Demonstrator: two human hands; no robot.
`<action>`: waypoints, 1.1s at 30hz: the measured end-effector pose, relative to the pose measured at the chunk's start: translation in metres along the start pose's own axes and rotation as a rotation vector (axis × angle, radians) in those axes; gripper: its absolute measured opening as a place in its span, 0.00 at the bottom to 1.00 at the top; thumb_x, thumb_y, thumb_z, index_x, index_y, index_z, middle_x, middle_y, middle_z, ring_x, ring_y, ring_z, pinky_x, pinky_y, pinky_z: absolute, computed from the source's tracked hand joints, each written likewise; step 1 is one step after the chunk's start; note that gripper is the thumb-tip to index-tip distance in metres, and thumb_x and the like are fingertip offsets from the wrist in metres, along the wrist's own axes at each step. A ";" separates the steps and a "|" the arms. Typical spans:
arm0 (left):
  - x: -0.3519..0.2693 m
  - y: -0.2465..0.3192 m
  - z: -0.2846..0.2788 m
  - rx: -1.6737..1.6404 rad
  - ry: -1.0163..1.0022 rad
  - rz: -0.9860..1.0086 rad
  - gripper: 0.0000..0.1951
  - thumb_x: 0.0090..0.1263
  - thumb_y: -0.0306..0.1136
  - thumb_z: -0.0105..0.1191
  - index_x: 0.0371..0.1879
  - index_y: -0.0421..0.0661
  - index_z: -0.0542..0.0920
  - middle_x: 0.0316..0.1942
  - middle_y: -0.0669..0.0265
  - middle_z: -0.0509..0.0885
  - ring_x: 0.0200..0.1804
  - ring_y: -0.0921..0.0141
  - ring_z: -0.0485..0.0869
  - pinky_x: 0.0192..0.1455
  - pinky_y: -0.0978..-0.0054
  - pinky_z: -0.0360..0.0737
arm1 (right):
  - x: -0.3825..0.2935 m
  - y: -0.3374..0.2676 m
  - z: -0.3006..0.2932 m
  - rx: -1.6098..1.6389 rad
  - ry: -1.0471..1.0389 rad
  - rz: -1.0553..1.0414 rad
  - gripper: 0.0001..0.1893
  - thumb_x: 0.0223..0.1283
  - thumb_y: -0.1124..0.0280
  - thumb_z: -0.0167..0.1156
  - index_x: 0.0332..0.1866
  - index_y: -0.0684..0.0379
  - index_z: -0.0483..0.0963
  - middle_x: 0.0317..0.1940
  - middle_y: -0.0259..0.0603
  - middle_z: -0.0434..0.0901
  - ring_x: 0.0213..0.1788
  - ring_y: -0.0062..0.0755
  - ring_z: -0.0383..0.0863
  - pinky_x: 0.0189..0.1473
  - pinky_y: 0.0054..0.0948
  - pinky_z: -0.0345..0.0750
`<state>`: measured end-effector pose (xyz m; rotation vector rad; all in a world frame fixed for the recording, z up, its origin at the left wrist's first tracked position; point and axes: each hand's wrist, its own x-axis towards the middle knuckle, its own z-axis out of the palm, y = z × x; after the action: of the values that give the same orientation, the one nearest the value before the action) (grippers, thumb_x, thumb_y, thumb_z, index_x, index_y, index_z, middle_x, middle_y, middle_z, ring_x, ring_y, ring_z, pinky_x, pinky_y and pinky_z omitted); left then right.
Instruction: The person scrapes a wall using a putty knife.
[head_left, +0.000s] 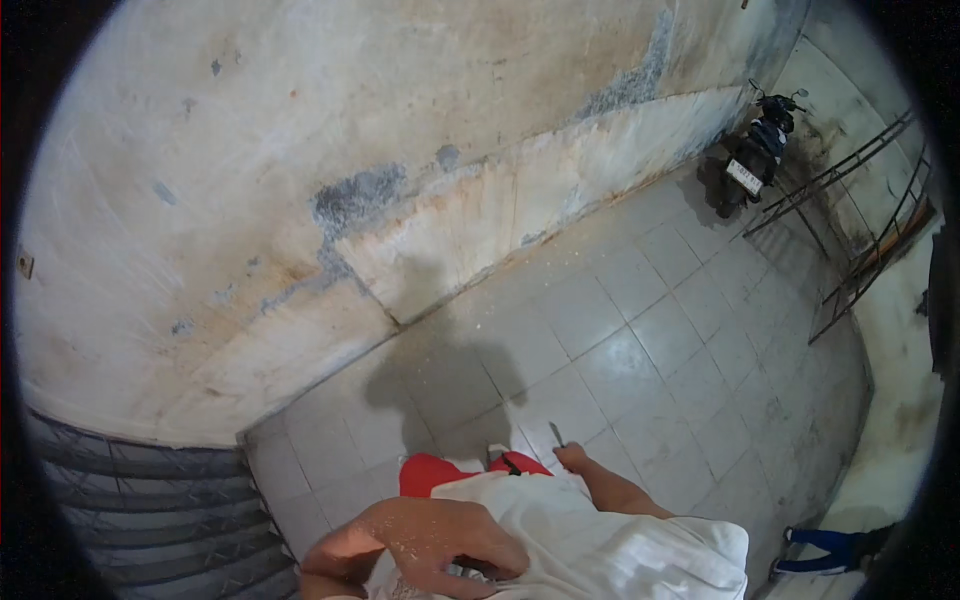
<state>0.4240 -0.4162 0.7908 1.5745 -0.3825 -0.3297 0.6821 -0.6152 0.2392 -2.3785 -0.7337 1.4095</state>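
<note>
My right hand (574, 456) grips a small tool with a narrow, dull grey blade (556, 433), which points up and away from me over the tiled floor; it may be a scraper or a knife. Bent across my white shirt (600, 547), my left hand (457, 544) has curled fingers close to the cloth. A dark gap shows between its thumb and fingers, and whatever may be inside is unclear. Pale specks, like dust, cover its wrist. Before me stands a plastered wall (262, 135) with stains and rough grey patches (360, 196) where the surface has come off.
Pale crumbs lie on the grey floor tiles (600, 315) along the wall base. A parked motor scooter (761, 150) and a rusty metal frame (832, 172) occupy the far right. Dark metal slats (165, 510) border the left. Another person's legs in blue trousers (825, 551) appear lower right.
</note>
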 end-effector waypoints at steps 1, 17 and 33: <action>0.010 -0.008 -0.005 -0.080 -0.068 0.052 0.10 0.73 0.33 0.49 0.34 0.37 0.76 0.28 0.63 0.76 0.33 0.68 0.76 0.42 0.71 0.74 | -0.005 -0.010 -0.004 -0.032 0.003 -0.019 0.24 0.57 0.52 0.59 0.26 0.69 0.78 0.20 0.52 0.80 0.23 0.44 0.82 0.29 0.42 0.79; 0.036 0.024 0.047 -1.035 0.791 0.846 0.13 0.73 0.34 0.49 0.26 0.39 0.73 0.22 0.58 0.76 0.21 0.62 0.70 0.28 0.60 0.67 | -0.009 0.019 -0.045 -0.057 -0.007 0.043 0.22 0.58 0.53 0.60 0.33 0.68 0.74 0.19 0.47 0.76 0.17 0.37 0.78 0.17 0.40 0.72; 0.031 -0.025 0.018 -0.546 0.407 0.577 0.14 0.74 0.37 0.48 0.30 0.38 0.75 0.26 0.58 0.79 0.27 0.61 0.76 0.33 0.64 0.72 | -0.011 0.031 -0.037 -0.022 -0.032 0.046 0.21 0.57 0.52 0.63 0.33 0.65 0.76 0.20 0.43 0.78 0.20 0.36 0.78 0.22 0.35 0.74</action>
<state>0.4448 -0.4448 0.7661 0.9090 -0.3704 0.3126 0.7192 -0.6467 0.2507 -2.4096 -0.7110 1.4683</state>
